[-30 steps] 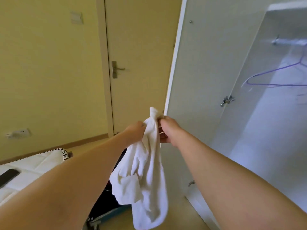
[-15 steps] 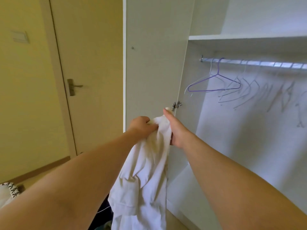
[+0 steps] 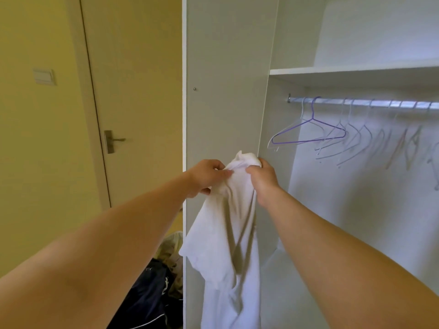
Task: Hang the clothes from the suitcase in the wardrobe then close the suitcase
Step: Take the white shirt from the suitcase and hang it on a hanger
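Note:
A white shirt [image 3: 228, 233] hangs down in front of the open wardrobe door [image 3: 228, 79]. My left hand [image 3: 205, 176] and my right hand [image 3: 263, 176] both pinch its top edge, close together. Inside the wardrobe a metal rail [image 3: 368, 104] carries a purple wire hanger [image 3: 308, 131] and several pale hangers [image 3: 370, 141] to its right. Dark and patterned clothes [image 3: 154, 281] lie low at the left, behind the door; the suitcase itself is hidden.
A shelf [image 3: 351, 68] runs above the rail. A yellow room door with a metal handle [image 3: 111, 141] stands at the left, with a wall switch [image 3: 44, 76] beside it.
The view has swung right and up, bringing the wardrobe rail and hangers into sight. Both hands have kept hold of the shirt and shifted their grip along its top edge.

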The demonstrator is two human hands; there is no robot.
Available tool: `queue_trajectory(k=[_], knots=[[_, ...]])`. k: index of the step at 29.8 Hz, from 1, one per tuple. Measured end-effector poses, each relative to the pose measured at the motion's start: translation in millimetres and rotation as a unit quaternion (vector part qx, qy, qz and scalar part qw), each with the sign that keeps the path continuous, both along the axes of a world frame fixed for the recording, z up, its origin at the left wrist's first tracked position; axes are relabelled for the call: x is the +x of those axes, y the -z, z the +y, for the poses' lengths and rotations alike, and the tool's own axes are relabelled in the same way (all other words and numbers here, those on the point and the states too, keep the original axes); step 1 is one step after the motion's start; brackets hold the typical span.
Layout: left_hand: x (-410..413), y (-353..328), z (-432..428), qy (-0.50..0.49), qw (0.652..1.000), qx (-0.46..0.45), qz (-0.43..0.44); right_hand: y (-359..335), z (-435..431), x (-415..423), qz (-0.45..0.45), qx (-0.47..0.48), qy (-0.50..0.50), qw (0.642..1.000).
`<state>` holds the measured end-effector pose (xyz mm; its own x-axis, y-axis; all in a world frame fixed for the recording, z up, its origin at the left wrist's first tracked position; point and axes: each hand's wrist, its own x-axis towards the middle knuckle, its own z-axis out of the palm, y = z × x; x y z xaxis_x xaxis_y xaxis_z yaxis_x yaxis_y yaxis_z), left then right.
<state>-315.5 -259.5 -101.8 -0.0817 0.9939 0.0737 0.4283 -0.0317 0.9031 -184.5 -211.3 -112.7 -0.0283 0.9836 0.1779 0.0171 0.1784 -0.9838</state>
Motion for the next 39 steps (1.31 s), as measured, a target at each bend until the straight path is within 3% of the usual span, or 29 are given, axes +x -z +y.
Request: queue_trajectory(k=[5,7,10,11,13,16,20,24,28,30,33,34,36,39], knots=[[7,1,3,0.107,0.990,-0.059,-0.068,-3,6,-7,0.098,-0.044,0.004,0.994],[12,1,9,0.100,0.990,-0.039,-0.089,-5,10,-9,0.135,-0.055,0.000,0.989],[16,2,19,0.046,0.979,-0.009,-0.200,-12,21,-6,0.180,-0.059,-0.010,0.982],[15,3,22,0.027,0.981,-0.001,-0.190,-14,23,-4,0.167,-0.057,-0.008,0.984],[15,8,30,0.022,0.998,-0.021,-0.059,-10,30,-2,0.138,-0.062,-0.011,0.988],[16,11,38,0.020,0.992,-0.048,0.113,-3,35,5,0.119,-0.080,-0.002,0.990],[16,12,44,-0.011,0.996,-0.050,0.079,-3,34,18,0.146,-0.125,-0.045,0.980],[22,15,50,-0.001,0.998,-0.053,-0.028,-5,33,22,0.044,-0.124,-0.124,0.983],[24,16,51,-0.001,0.998,-0.040,-0.041,2,37,25,-0.075,-0.122,-0.113,0.983],[24,17,51,-0.026,0.997,-0.041,-0.063,7,39,26,-0.106,-0.109,-0.052,0.987],[23,18,53,-0.077,0.987,-0.031,-0.140,16,47,26,-0.159,-0.025,0.135,0.978],[23,18,55,-0.087,0.981,-0.023,-0.171,17,46,26,-0.150,-0.012,0.126,0.981],[25,14,55,-0.092,0.969,-0.005,-0.230,17,39,22,-0.133,-0.042,-0.020,0.990],[29,5,56,-0.066,0.955,0.013,-0.288,20,28,18,-0.193,-0.117,-0.188,0.956]])
